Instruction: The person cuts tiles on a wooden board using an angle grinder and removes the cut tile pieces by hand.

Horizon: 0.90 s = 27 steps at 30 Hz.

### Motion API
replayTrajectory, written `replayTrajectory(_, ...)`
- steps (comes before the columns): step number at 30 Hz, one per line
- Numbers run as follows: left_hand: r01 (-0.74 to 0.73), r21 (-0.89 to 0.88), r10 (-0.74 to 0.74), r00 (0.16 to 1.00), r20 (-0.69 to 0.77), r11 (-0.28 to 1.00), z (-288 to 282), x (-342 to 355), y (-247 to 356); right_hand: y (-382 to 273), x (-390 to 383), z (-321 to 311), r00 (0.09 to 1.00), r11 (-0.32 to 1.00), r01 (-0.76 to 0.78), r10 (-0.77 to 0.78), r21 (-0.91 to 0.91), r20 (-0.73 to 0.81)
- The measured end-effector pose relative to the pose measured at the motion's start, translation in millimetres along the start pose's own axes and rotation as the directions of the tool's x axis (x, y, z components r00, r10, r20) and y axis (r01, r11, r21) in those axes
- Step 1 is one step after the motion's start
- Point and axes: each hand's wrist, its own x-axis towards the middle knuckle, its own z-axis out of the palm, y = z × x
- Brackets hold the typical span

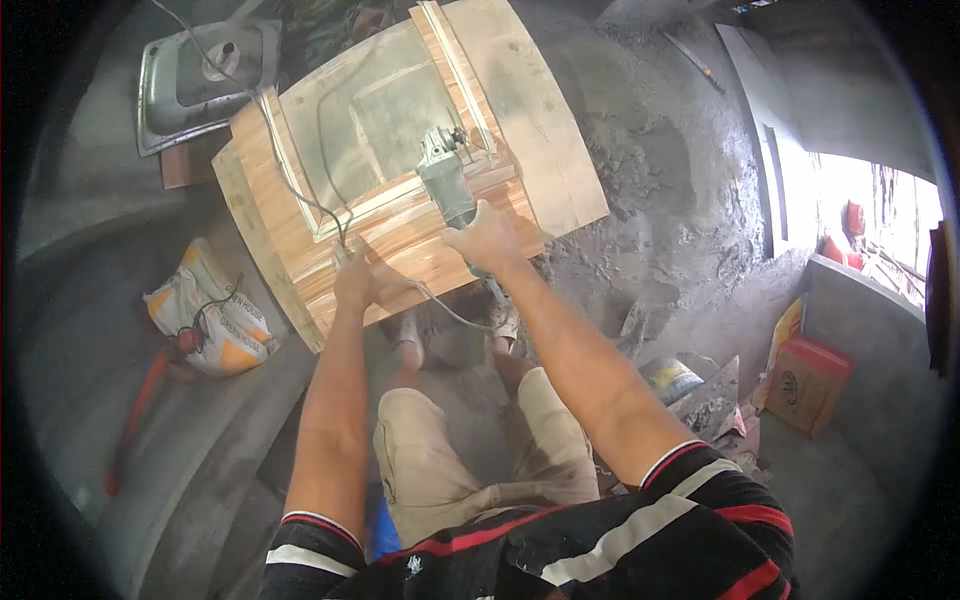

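My right hand [487, 240] is closed around the grey body of an angle grinder [447, 190]. The grinder's metal head points away from me, above the near rail of a wooden door or cabinet panel [560, 140]. The panel has pale rails, white-edged strips and a dusty recessed middle. My left hand [355, 278] is closed on the grey power cord [300, 190] near the panel's front edge. That cord runs up to the far left, and a loop of it hangs between my two hands. My palms hide the gripped parts.
A steel sink [208, 85] lies at the far left. Nearer on that side are a white and orange sack [215, 315] and a red strap-like item [145, 420]. Rough grey cement [650, 200] covers the floor right of the panel. A cardboard box [810, 385] stands at the right.
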Motion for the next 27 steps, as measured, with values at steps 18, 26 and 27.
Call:
replayTrajectory(18,0.100,-0.030,-0.102,0.991,-0.088,0.995,-6,-22,32,4,22,-5,0.999,0.993,-0.027,0.024,-0.112,-0.032)
replayTrajectory(26,0.095,-0.046,-0.099,0.992,-0.083,0.994,-13,-26,44,2,20,-21,0.999,0.996,-0.039,0.040,-0.081,0.014)
replayTrajectory(27,0.095,-0.054,-0.100,0.992,-0.080,0.994,-13,-26,47,6,23,-20,0.999,0.993,-0.046,0.046,-0.107,-0.002)
